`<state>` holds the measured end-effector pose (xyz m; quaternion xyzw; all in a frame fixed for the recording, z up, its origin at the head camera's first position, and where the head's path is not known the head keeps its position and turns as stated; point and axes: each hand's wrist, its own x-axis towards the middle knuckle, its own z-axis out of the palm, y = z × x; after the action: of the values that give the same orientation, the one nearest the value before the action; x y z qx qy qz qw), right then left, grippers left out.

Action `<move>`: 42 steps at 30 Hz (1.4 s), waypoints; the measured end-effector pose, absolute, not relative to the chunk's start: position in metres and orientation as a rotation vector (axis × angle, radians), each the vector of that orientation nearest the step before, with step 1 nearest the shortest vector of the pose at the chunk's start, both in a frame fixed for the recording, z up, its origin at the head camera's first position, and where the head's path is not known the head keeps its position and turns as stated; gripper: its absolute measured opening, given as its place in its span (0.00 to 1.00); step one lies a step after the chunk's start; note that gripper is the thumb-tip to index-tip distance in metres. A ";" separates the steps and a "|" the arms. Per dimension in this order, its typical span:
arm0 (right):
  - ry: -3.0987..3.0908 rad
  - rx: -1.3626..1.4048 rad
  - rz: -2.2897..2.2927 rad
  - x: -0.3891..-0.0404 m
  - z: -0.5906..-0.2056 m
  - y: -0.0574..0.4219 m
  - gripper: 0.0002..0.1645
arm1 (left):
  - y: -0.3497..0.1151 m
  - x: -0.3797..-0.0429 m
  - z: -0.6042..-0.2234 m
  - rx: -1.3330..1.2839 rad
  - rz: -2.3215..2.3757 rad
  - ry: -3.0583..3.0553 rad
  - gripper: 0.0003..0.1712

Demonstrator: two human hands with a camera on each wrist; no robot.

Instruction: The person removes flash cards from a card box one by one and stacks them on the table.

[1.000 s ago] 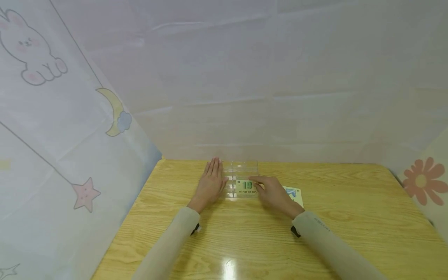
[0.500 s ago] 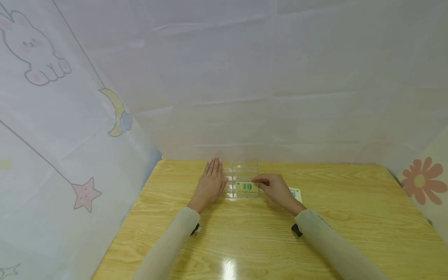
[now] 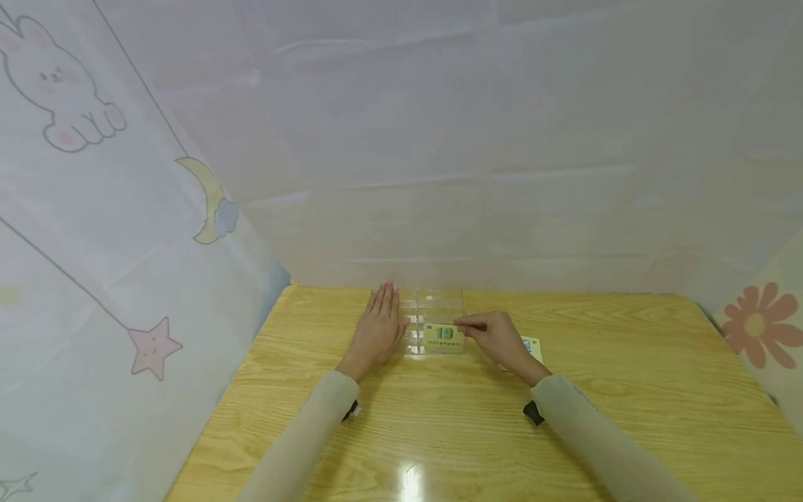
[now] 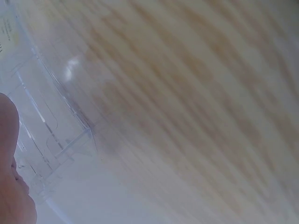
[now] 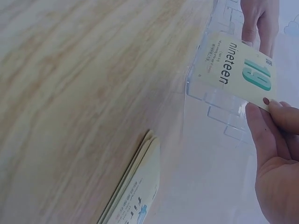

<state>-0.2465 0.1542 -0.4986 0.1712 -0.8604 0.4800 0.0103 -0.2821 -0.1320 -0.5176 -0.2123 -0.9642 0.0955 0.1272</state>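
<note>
A cream flash card (image 3: 444, 337) printed with a green 19 and "nineteen" leans in the front right part of a clear plastic tiered rack (image 3: 440, 297). My right hand (image 3: 495, 338) pinches the card's upper right corner between thumb and fingers, as the right wrist view of the card (image 5: 238, 70) also shows. My left hand (image 3: 378, 326) lies with straight fingers on the rack's left side, covering much of it. In the left wrist view only part of that hand (image 4: 14, 172) shows, beside the rack's clear edge (image 4: 70, 105).
A small stack of cards (image 5: 135, 191) lies on the wooden table (image 3: 408, 418) to the right, partly behind my right hand in the head view; the top one reads "first". A pale printed curtain (image 3: 502, 174) hangs behind and beside the table.
The right hand has shifted slightly right, from along the card to a pinch at its corner. The card has tilted and settled a little in the rack. The left hand has stayed put.
</note>
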 end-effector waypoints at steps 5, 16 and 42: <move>-2.663 0.562 1.481 -0.247 -0.497 0.156 0.14 | -0.132 -0.282 -0.516 -0.624 0.285 -2.800 0.44; -2.565 0.585 1.527 -0.243 -0.493 0.159 0.14 | -0.132 -0.280 -0.515 -0.620 0.245 -2.806 0.44; -2.541 0.387 1.934 -0.238 -0.475 0.200 0.20 | -0.129 -0.278 -0.515 -0.606 0.256 -2.783 0.45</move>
<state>-0.2382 0.2001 -0.4754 0.1203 -0.7894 0.6008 -0.0374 -0.2776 -0.1287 -0.5152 -0.2099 -0.9635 0.0888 0.1406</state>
